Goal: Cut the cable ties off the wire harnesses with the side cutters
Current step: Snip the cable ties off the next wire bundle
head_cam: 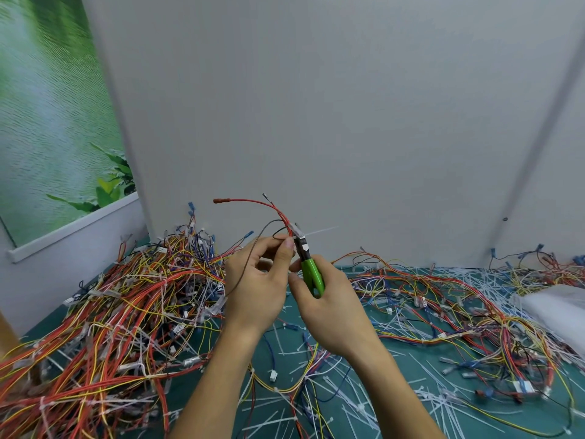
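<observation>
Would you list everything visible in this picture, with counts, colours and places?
held harness: one, red, brown and black, centre.
cable tie: one, white, on held harness.
side cutters: one, green handles, tips at that tie.
harness pile: many, red and yellow, table's left.
loose harnesses: several, mixed colours, table's right.
cut ties: many, white, scattered over mat.
mat: one, teal, covering table.
poster: one, green, upper left.
wall panel: one, grey, behind.
left-hand grip: one, pinching held harness.
right-hand grip: one, round cutter handles.

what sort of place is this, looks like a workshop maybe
Likely a small rework bench or workshop: a heap of wire harnesses, snipped cable ties strewn over the green table, and side cutters in the right hand.
</observation>
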Demonstrator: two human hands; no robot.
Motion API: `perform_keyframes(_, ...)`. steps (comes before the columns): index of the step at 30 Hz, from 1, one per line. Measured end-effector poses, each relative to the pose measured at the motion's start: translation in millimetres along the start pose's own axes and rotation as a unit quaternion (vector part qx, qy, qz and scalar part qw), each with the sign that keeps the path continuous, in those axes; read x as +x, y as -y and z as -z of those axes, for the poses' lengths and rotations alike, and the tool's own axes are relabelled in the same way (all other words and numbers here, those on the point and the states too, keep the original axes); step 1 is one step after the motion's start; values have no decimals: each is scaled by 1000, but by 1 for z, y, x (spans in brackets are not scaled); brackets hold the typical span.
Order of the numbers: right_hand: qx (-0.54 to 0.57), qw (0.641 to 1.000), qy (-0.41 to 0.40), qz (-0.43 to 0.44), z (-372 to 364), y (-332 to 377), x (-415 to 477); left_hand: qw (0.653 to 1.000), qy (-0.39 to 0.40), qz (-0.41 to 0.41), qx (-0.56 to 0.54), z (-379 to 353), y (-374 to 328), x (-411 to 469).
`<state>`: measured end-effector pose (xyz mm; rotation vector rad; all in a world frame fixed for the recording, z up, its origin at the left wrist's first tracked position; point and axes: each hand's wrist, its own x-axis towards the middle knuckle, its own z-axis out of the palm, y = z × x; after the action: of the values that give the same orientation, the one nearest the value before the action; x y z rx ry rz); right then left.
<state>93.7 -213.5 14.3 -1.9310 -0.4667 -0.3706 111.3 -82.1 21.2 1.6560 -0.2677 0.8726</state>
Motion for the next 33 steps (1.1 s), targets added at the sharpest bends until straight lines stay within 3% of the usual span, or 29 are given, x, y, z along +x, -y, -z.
perform_keyframes(5,39,998,48,-32,-1,5,-1,1000,0,18,-4,0,4,0)
perform_keyframes(18,-10,1000,7,-6,-1,-2,0,1000,1,4,5,1,1,0)
perform_keyframes(26,35,996,70,-50,0,3,-1,1000,5,6,-6,0,1,-1)
perform_keyframes(33,12,999,33,-26,3,-1,1,1000,-2,-6,0,0,1,-1)
